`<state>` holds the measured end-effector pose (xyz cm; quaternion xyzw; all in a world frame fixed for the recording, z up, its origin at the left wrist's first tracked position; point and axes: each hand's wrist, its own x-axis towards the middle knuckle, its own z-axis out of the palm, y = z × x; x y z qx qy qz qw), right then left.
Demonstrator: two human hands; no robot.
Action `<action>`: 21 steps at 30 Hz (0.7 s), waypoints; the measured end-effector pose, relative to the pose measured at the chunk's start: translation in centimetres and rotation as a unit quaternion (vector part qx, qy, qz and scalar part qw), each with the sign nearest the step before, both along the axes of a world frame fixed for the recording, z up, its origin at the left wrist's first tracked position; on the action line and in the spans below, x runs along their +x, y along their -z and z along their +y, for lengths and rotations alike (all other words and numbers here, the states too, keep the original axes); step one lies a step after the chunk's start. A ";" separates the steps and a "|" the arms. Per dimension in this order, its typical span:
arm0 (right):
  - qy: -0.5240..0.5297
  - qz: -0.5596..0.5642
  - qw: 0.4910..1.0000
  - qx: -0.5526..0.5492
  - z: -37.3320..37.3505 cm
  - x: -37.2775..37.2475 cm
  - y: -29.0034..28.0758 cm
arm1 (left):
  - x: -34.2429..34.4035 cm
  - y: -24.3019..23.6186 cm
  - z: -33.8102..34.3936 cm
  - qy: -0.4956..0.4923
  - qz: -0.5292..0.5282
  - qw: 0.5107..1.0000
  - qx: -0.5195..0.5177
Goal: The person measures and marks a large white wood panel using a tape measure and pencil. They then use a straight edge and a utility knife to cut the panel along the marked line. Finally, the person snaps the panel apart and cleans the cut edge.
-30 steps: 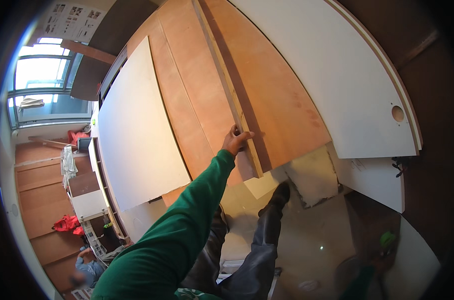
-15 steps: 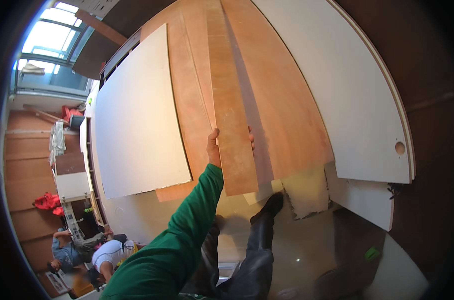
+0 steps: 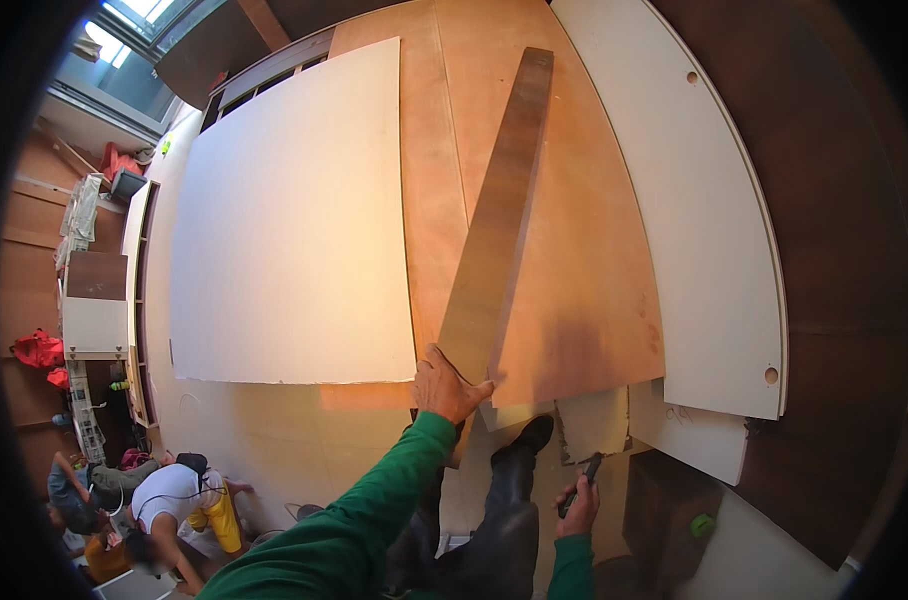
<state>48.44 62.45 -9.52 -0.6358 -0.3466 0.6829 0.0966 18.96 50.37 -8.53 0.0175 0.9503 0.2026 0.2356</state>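
Observation:
A long, narrow plywood strip (image 3: 494, 230) lies slantwise over a large plywood sheet (image 3: 589, 260), its far end leaning right. Near the strip's close end, my left hand (image 3: 449, 388) grips across its width, thumb toward the right edge and fingers at the left. Part of the strip's end is hidden under that hand and my green sleeve. My right hand (image 3: 578, 508) is apart from it at the lower right, closed around a slim dark-handled tool (image 3: 593, 467) that points up. The tool's exact kind is too small to make out.
A white panel (image 3: 294, 220) lies on the sheet's left side. Another long white panel (image 3: 689, 220) with round holes is at the right. My shoe (image 3: 537, 433) is by the sheet's near edge. Co-workers (image 3: 179, 495) bend down at the lower left.
The plywood strip has swung down, its far end now slanting right. My right hand has left the strip and appears at the lower right with a dark tool. The view has shifted.

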 end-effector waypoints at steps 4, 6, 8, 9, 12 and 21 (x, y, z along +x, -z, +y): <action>0.005 0.096 0.995 -0.014 -3.1 -8.0 -2.0 | -1.0 -0.3 -1.5 0.038 -0.048 0.985 0.160; 0.015 0.086 0.994 -0.063 -5.0 -11.0 -3.6 | -1.9 -1.3 -1.9 0.044 -0.096 0.974 0.201; 0.054 0.129 0.985 -0.102 -6.8 -13.8 -5.8 | -3.1 -3.3 -2.4 0.023 -0.143 0.960 0.238; 0.071 0.181 0.976 -0.097 -8.0 -15.1 -7.4 | -4.0 -4.7 -2.8 0.035 -0.156 0.947 0.278; 0.119 0.280 0.950 -0.062 -9.2 -18.0 -13.1 | -7.5 -9.7 -3.6 0.020 -0.243 0.873 0.422; 0.117 0.530 0.840 -0.009 -7.6 -22.3 -25.6 | -9.1 -23.9 -2.6 -0.144 -0.369 0.600 0.695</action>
